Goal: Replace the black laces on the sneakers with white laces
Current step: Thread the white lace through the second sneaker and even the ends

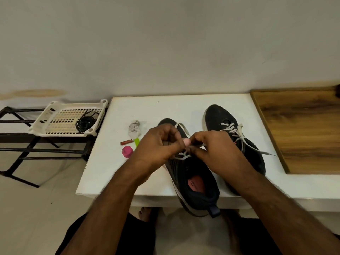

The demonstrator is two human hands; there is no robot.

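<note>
Two dark sneakers stand on a white table [156, 107]. The near sneaker [195, 181] points away from me, its heel over the table's front edge. Over its eyelets my left hand [158, 144] and my right hand [215, 148] meet, both pinching its white lace [182, 156]; one lace end loops up past my fingers. The far right sneaker [220, 116] carries a white lace [237, 135] threaded through its eyelets, with a loose end trailing right across the table. A bundle of black laces [85, 123] lies in a white basket at the left.
The white perforated basket [55, 116] sits on a black metal rack [18, 150] left of the table. On the table's left part lie a crumpled white cloth [135, 128], a small brown tube [126, 142], a green item [137, 142] and a pink cap [127, 151]. A wooden board [303, 129] adjoins the table's right side.
</note>
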